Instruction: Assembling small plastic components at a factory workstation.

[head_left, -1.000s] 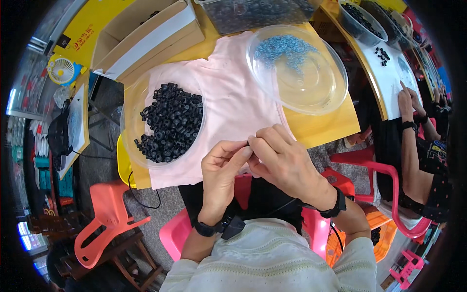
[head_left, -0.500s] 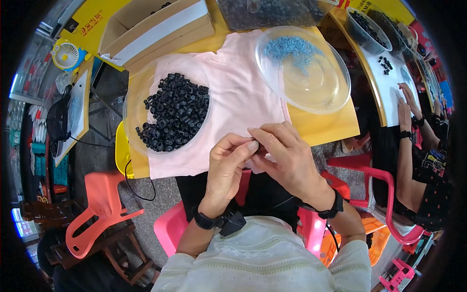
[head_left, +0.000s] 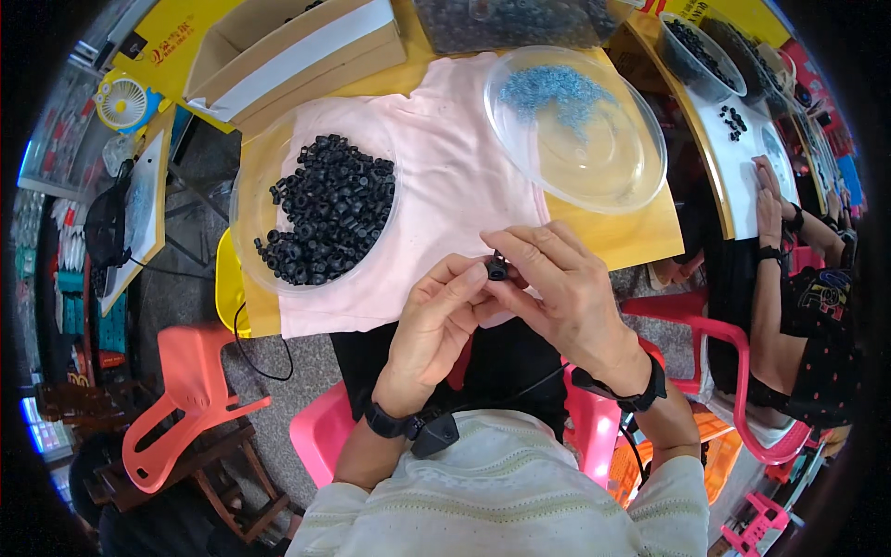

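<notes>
A small black ring-shaped plastic part is pinched between the thumb and fingers of my right hand, just past the near edge of the cloth. My left hand is closed in a pinch right against its left side; whatever sits between those fingertips is too small to make out. Left of my hands, a round clear plastic dish bears a heap of similar black parts. To the right, another clear dish holds a scatter of tiny blue pieces. Pale pink cloth lies beneath and between the dishes.
An open cardboard box and a clear bin of dark parts stand at the table's far side. On the right, a co-worker's hands rest at another table. An orange-red plastic stool stands on the floor at left.
My fingers have parted and turned, so the black part now shows between them. The right hand has tilted up slightly, and the view has shifted a little.
</notes>
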Demonstrator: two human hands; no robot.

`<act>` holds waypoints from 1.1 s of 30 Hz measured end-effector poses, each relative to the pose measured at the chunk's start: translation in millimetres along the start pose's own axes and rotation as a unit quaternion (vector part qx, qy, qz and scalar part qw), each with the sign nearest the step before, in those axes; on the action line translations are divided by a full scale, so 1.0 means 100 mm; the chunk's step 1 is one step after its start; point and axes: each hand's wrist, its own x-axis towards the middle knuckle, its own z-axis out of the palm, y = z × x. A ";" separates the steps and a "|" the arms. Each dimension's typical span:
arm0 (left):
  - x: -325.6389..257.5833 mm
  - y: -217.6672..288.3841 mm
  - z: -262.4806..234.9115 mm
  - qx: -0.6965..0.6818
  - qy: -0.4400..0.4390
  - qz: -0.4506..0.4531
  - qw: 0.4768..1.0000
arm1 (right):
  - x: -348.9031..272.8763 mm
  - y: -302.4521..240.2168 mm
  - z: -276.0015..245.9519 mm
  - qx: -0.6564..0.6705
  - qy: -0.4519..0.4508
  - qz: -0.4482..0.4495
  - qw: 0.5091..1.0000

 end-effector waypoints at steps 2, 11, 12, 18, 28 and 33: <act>0.01 -0.03 -0.03 -0.004 0.012 0.007 1.000 | -0.01 0.01 0.00 -0.008 -0.005 -0.010 1.000; 0.00 -0.14 -0.06 0.078 0.107 0.015 0.991 | -0.25 0.09 0.26 -0.052 0.024 -0.041 0.997; -0.01 -0.14 -0.08 0.077 0.104 0.009 0.992 | -0.28 0.10 0.29 -0.046 0.023 -0.030 0.998; 0.04 -0.12 0.00 0.100 0.103 0.024 0.989 | -0.27 0.20 0.34 -0.020 0.048 -0.021 0.998; -0.01 -0.09 0.09 0.089 0.093 0.062 0.990 | -0.12 0.10 0.17 0.000 0.032 -0.032 0.999; -0.02 -0.15 -0.09 0.098 0.114 0.060 0.987 | -0.16 0.07 0.29 -0.041 0.020 -0.044 0.998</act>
